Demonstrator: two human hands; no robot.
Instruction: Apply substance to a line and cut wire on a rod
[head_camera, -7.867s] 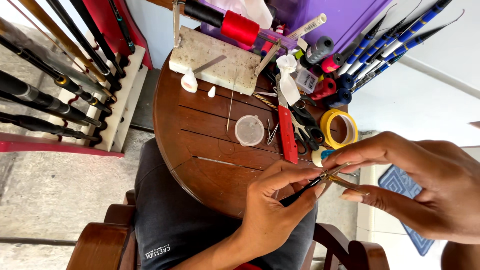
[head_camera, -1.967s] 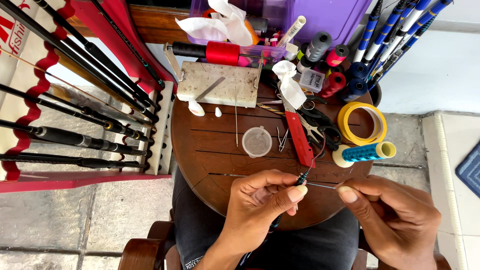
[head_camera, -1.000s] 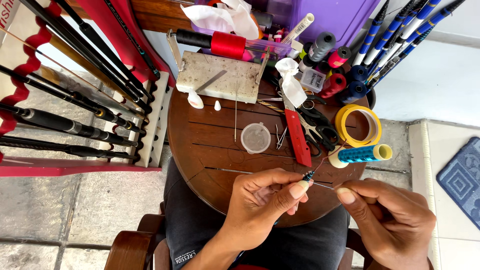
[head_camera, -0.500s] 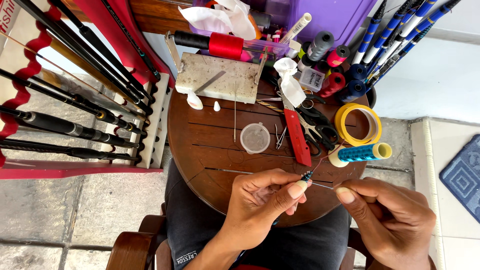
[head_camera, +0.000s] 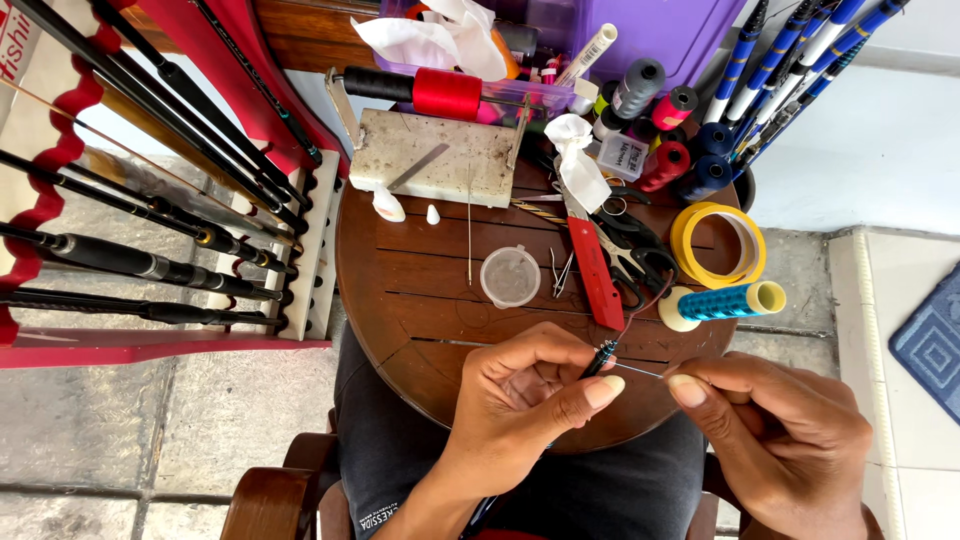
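Thin rod tip (head_camera: 603, 356) pinched by left hand (head_camera: 520, 400); right hand (head_camera: 780, 440) pinches its thread (head_camera: 640, 370).

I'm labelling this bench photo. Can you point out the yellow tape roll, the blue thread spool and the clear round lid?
yellow tape roll (head_camera: 690, 240), head view, left side of its ring.
blue thread spool (head_camera: 722, 302), head view, middle of the wound thread.
clear round lid (head_camera: 510, 277), head view, its centre.

Just beyond my left hand sits a small clear plastic cup (head_camera: 510, 276) on the round wooden table (head_camera: 400, 300). Past my right hand lie a blue thread spool (head_camera: 722, 302), a yellow tape roll (head_camera: 718, 245) and a red-handled cutter (head_camera: 594, 272).
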